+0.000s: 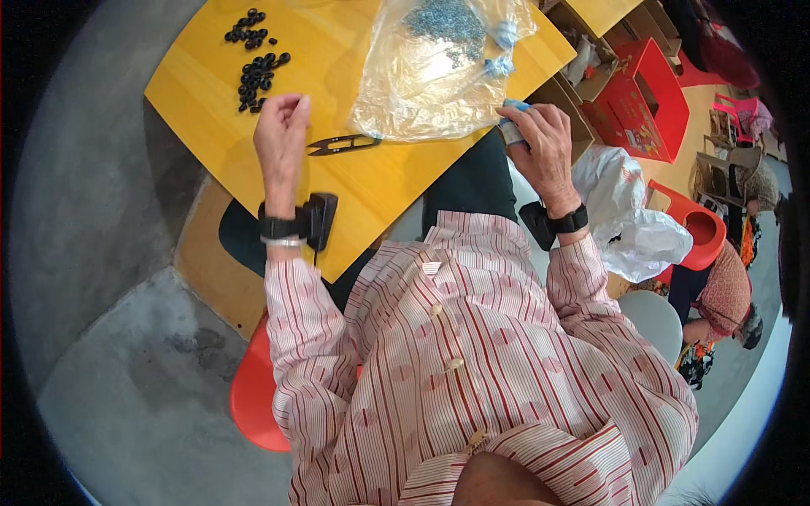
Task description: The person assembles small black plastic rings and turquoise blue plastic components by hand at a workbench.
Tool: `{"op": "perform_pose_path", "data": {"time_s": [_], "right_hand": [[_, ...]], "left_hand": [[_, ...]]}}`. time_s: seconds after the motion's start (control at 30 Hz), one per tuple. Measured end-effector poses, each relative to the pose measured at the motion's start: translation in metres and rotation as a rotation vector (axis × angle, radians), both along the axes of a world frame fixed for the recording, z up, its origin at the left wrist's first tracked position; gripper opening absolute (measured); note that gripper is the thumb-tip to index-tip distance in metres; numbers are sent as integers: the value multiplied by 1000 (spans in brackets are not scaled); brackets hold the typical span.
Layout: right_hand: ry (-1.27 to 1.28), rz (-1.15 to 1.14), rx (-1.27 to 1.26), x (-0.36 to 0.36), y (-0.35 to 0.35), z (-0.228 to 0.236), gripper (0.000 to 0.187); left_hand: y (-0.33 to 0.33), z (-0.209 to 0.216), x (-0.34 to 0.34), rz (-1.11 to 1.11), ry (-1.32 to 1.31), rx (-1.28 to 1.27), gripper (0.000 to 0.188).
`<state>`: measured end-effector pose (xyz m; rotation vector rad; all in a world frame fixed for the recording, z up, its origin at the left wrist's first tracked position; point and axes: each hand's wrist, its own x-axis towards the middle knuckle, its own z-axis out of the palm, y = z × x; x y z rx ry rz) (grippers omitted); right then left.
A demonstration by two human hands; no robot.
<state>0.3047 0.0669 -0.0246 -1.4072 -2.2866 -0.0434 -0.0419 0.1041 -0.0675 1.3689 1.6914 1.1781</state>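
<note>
A person in a striped shirt sits at a yellow table (202,80) and looks down at both hands.

The left hand (283,135) rests near the left edge of the table. Its fingers are curled in with the tips pinched close together. It may be holding something very tiny, but I cannot tell from here. Just past this hand, farther away, lies a pile of small black rings (257,74). A smaller bunch of black rings (247,28) sits beyond that one.

A pair of little black snips (342,144) lies flat on the table, just to the right of the left hand. Its long side runs left to right, with the pointed end toward the hand. The left hand is much nearer to it than the right hand is.

The right hand (540,139) is at the right edge of the table. It is closed around a small light blue and white thing (511,125).

Between the two hands, and a bit farther away, is a big clear plastic bag (422,76) with many small grey bits (447,24) inside.
</note>
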Motion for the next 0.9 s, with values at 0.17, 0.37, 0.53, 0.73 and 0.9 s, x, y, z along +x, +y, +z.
{"op": "perform_pose_path", "data": {"time_s": [0.17, 0.37, 0.53, 0.73, 0.9], "right_hand": [[16, 66, 12, -16, 16, 0, 45], [75, 272, 40, -60, 32, 1, 48], [43, 339, -18, -88, 38, -10, 42], [-28, 332, -39, -108, 42, -20, 45], [-45, 342, -95, -109, 41, -29, 42]], "left_hand": [[-45, 29, 11, 28, -552, -205, 23], [-83, 30, 24, 59, -806, -263, 21], [-94, 32, 35, 52, -964, -263, 16], [-102, 32, 35, 18, -1177, -194, 15], [-104, 35, 33, 39, -1246, -216, 17]]}}
